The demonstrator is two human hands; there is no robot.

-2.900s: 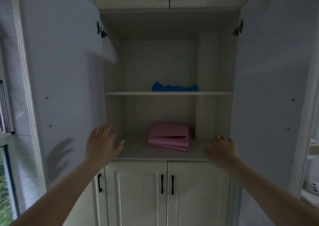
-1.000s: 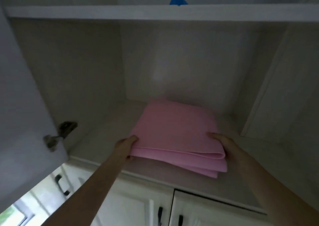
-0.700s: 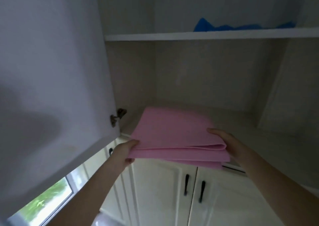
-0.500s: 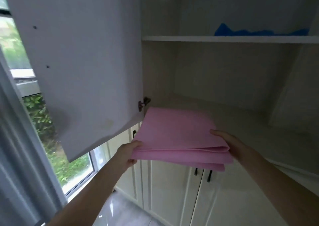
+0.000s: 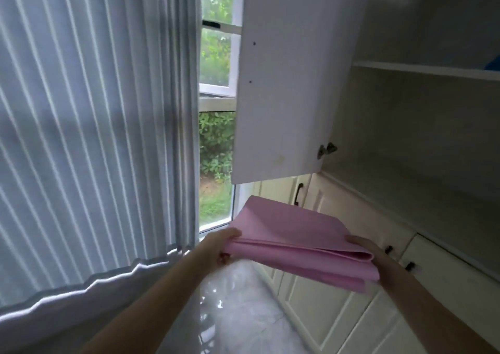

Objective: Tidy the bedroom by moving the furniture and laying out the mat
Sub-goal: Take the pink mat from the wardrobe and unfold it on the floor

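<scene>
**A:** Holding the folded pink foam mat (image 5: 295, 234) out flat in mid-air, that's the left hand (image 5: 216, 248) pinching the near left corner, thumb on top and fingers curled under, and the right hand (image 5: 370, 256) clamped on the folded right edge. It's clear of the cupboard, over the glossy grey tiled floor (image 5: 243, 313).

**B:** What's the danger?

**A:** I'd say the open white cupboard door (image 5: 284, 83). Its lower corner hangs just above the mat's far edge, so lifting or swinging could knock it. And the layers are loose at the near edge; with grips only at the two ends, the lower folds could sag and slide out.

**B:** Anything we can't see?

**A:** Plenty. The right hand's fingers are under the mat, only the thumb shows. The pleated grey curtain (image 5: 94, 137) covers most of the window, the picture is blurred, and where the mat is to be laid isn't in view.
</scene>
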